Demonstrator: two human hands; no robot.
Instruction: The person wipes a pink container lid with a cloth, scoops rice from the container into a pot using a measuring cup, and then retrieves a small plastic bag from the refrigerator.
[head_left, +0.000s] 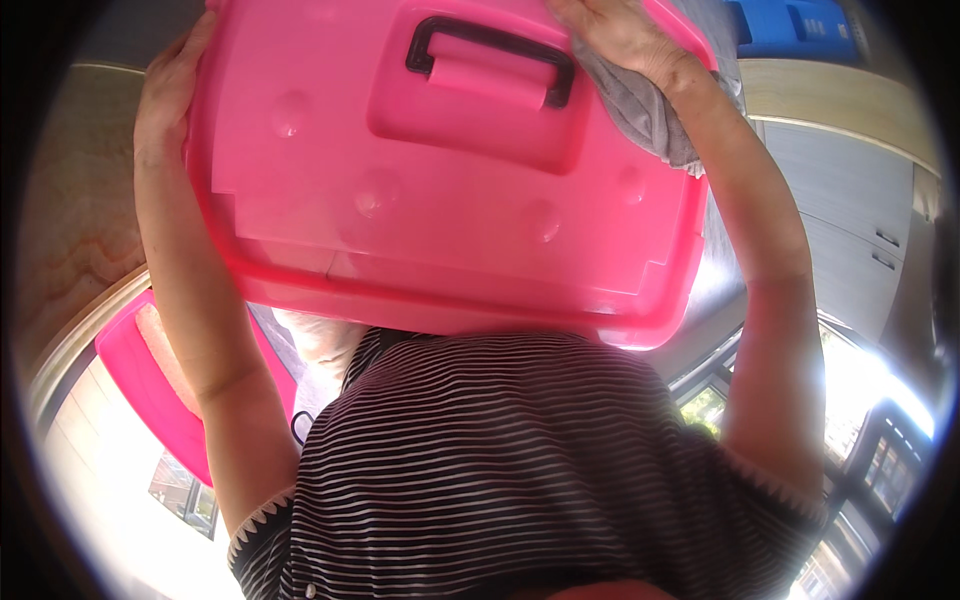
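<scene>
A large pink plastic storage box lid (450, 202), with a black carrying handle (495, 45) set in a recess, is held up close before my striped shirt. Along the lid's left edge lies my left hand (166, 97), gripping the rim, its fingers partly hidden behind it. My right hand (619, 37) is at the upper right of the lid, holding a grey cloth (649, 120) against its surface. The fingertips of that hand are cut off by the top of the picture. Whether a box body is attached under the lid cannot be told.
At the lower left is another pink plastic piece (142, 397) with a peach-coloured cloth-like thing (161, 345) on it. A blue plastic object (795, 30) is at the top right. Grey cabinet doors (832, 202) with dark handles stand at the right, near bright windows.
</scene>
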